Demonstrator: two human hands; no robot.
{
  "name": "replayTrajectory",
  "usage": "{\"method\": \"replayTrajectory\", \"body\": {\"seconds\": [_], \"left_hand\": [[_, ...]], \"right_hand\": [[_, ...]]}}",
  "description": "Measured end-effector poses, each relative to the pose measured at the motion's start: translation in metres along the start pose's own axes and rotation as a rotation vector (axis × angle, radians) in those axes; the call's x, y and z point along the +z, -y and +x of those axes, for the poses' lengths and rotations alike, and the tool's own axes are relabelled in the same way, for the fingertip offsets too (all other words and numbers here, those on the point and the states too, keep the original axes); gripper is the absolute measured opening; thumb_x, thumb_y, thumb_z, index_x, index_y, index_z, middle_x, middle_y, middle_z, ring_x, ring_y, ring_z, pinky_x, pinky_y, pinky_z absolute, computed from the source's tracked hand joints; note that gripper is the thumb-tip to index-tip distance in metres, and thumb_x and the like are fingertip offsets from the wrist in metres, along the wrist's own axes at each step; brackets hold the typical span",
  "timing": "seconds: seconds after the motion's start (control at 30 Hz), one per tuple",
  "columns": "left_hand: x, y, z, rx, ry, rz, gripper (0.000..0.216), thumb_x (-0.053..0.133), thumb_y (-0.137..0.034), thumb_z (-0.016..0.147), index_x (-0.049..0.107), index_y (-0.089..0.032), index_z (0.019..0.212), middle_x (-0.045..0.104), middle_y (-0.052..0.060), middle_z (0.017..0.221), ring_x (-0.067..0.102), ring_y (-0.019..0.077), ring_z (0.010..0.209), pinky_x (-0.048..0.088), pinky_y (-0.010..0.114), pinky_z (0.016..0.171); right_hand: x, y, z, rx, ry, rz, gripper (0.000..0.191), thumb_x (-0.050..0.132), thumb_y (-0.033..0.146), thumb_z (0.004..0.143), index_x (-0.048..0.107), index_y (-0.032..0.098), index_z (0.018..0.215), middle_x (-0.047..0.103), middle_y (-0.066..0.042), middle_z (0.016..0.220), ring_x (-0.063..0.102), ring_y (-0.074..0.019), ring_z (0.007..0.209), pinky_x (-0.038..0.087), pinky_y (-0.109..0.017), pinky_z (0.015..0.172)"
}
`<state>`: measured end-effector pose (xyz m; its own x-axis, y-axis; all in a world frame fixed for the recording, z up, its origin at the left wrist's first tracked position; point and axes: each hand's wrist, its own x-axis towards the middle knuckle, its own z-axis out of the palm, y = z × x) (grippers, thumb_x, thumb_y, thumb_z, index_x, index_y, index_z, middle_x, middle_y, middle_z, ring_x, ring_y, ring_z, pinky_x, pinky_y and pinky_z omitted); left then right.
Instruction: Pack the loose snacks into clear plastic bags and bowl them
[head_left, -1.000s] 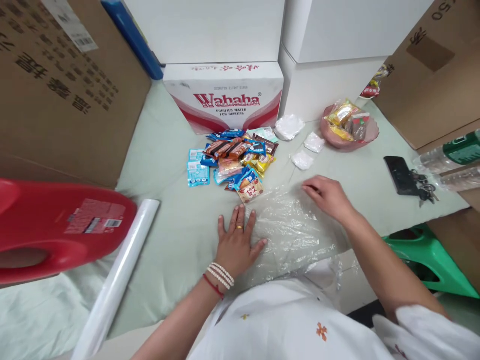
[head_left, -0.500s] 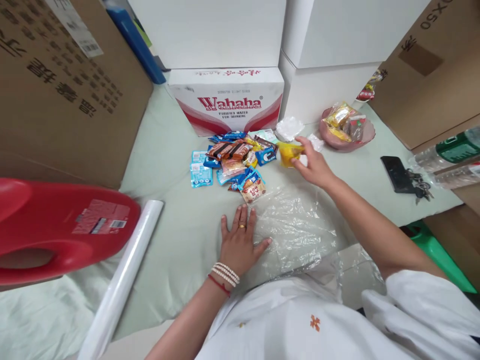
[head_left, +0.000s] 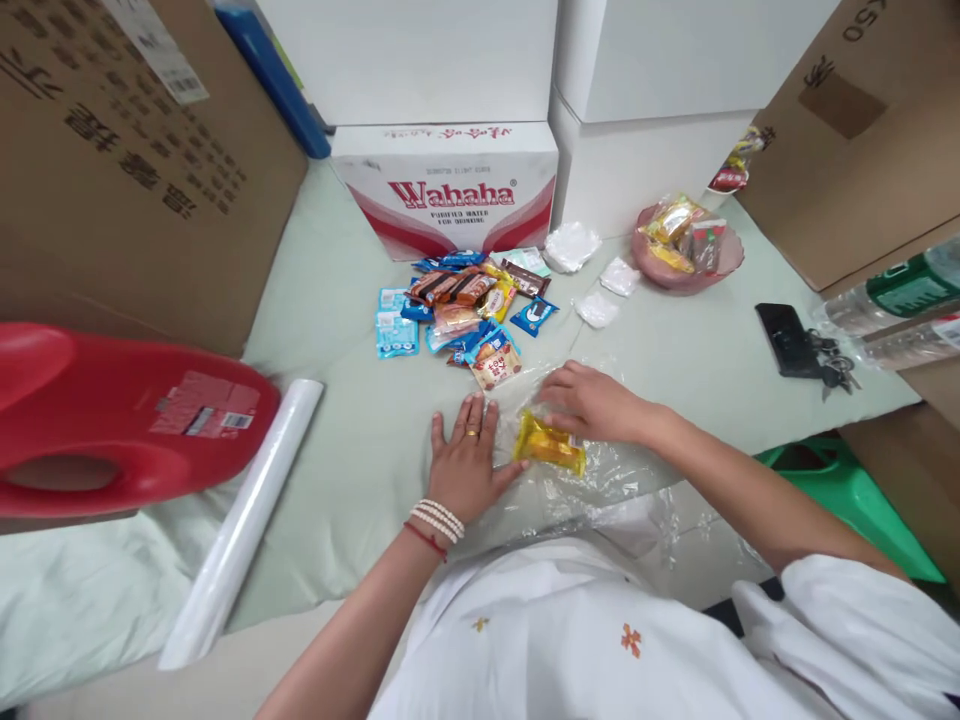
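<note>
head view: resting the left hand flat on the pale green cloth with fingers spread and thumb over clear film; holding the right hand curled at the far edge of a yellow-wrapped snack on that film, cannot tell whether pinching it; near more wrapped snacks

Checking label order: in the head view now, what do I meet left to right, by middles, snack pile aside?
Red container → white roll → left hand → yellow-wrapped snack → right hand → pink bowl → black phone → green-labelled bottle
</note>
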<state>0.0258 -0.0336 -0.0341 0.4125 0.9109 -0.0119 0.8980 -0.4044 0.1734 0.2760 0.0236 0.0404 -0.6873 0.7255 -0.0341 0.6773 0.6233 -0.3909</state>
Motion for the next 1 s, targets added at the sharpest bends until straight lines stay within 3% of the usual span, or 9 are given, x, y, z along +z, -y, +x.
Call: {"method": "replayTrajectory", "body": {"seconds": [0.13, 0.27, 0.4, 0.5, 0.57, 0.63, 0.73, 0.87, 1.0], "left_hand": [[-0.003, -0.001, 0.000, -0.024, 0.023, -0.013, 0.094, 0.047, -0.069, 0.094, 0.027, -0.010, 0.164, 0.025, 0.023, 0.170, 0.027, 0.0385, 0.157, 0.009, 0.070, 0.125], [-0.003, 0.000, 0.002, -0.023, 0.029, -0.013, 0.097, 0.050, -0.069, 0.093, 0.024, -0.010, 0.165, 0.024, 0.023, 0.170, 0.026, 0.0389, 0.158, 0.008, 0.070, 0.125], [-0.001, 0.003, 0.001, -0.025, 0.033, -0.039, 0.098, 0.054, -0.067, 0.091, 0.021, -0.011, 0.165, 0.021, 0.025, 0.170, 0.025, 0.0404, 0.158, 0.007, 0.072, 0.124], [-0.010, 0.007, -0.011, -0.039, -0.106, -0.065, 0.100, 0.059, -0.062, 0.091, 0.016, -0.012, 0.166, 0.018, 0.027, 0.171, 0.020, 0.0436, 0.159, 0.007, 0.074, 0.122], [-0.021, 0.012, -0.028, 0.071, -0.224, -0.095, 0.092, 0.060, -0.049, 0.093, 0.015, -0.018, 0.167, 0.022, 0.024, 0.171, 0.017, 0.0425, 0.160, 0.005, 0.074, 0.123], [-0.032, 0.018, -0.046, 0.338, -0.210, -0.187, 0.081, 0.057, -0.030, 0.094, 0.019, -0.025, 0.166, 0.031, 0.018, 0.170, 0.022, 0.0360, 0.160, 0.008, 0.069, 0.126], [-0.034, 0.026, -0.068, 0.625, -0.033, -0.344, 0.070, 0.053, -0.020, 0.092, 0.034, -0.025, 0.159, 0.038, 0.016, 0.167, 0.035, 0.0298, 0.156, 0.021, 0.061, 0.128], [-0.015, 0.036, -0.071, 0.600, -0.006, -0.338, 0.033, 0.063, -0.031, 0.096, 0.063, -0.023, 0.127, 0.055, 0.016, 0.154, 0.046, 0.0295, 0.148, 0.029, 0.054, 0.125], [-0.011, 0.041, -0.057, 0.516, -0.030, -0.470, 0.016, 0.054, -0.025, 0.101, 0.070, -0.024, 0.104, 0.072, 0.009, 0.132, 0.063, 0.0218, 0.130, 0.039, 0.044, 0.119]], "right_hand": [[0.013, 0.012, -0.022, -0.022, 0.083, -0.021, 0.064, 0.071, 0.046, 0.092, 0.056, 0.017, 0.147, 0.066, -0.016, 0.129, 0.051, -0.0340, 0.120, 0.045, -0.046, 0.098], [0.017, 0.013, -0.034, 0.012, 0.058, -0.026, 0.059, 0.061, 0.023, 0.096, 0.049, 0.018, 0.153, 0.067, -0.015, 0.121, 0.051, -0.0320, 0.117, 0.044, -0.046, 0.098], [0.023, 0.006, -0.027, -0.064, 0.058, -0.003, 0.059, 0.059, 0.019, 0.096, 0.049, 0.021, 0.153, 0.066, -0.015, 0.127, 0.051, -0.0317, 0.122, 0.041, -0.049, 0.104], [0.025, 0.003, -0.031, -0.101, 0.071, -0.005, 0.058, 0.062, 0.019, 0.095, 0.051, 0.022, 0.152, 0.060, -0.016, 0.141, 0.047, -0.0331, 0.132, 0.037, -0.055, 0.112], [0.020, 0.003, -0.049, -0.111, 0.003, 0.038, 0.059, 0.064, 0.027, 0.097, 0.049, 0.020, 0.153, 0.049, -0.018, 0.153, 0.042, -0.0343, 0.140, 0.033, -0.058, 0.117], [0.014, 0.005, -0.077, -0.136, -0.059, 0.122, 0.062, 0.065, 0.038, 0.098, 0.046, 0.020, 0.154, 0.043, -0.019, 0.158, 0.038, -0.0336, 0.145, 0.033, -0.057, 0.120], [0.017, 0.007, -0.125, -0.150, -0.030, 0.200, 0.062, 0.069, 0.046, 0.095, 0.051, 0.023, 0.149, 0.046, -0.017, 0.155, 0.036, -0.0327, 0.149, 0.038, -0.054, 0.120], [0.048, 0.001, -0.158, -0.034, -0.105, 0.156, 0.028, 0.064, 0.026, 0.099, 0.068, 0.022, 0.126, 0.058, -0.015, 0.144, 0.040, -0.0318, 0.145, 0.045, -0.052, 0.115], [0.050, -0.008, -0.145, -0.049, -0.216, 0.323, 0.019, 0.058, 0.017, 0.101, 0.070, 0.022, 0.114, 0.070, -0.011, 0.118, 0.057, -0.0248, 0.123, 0.052, -0.045, 0.104]]}}
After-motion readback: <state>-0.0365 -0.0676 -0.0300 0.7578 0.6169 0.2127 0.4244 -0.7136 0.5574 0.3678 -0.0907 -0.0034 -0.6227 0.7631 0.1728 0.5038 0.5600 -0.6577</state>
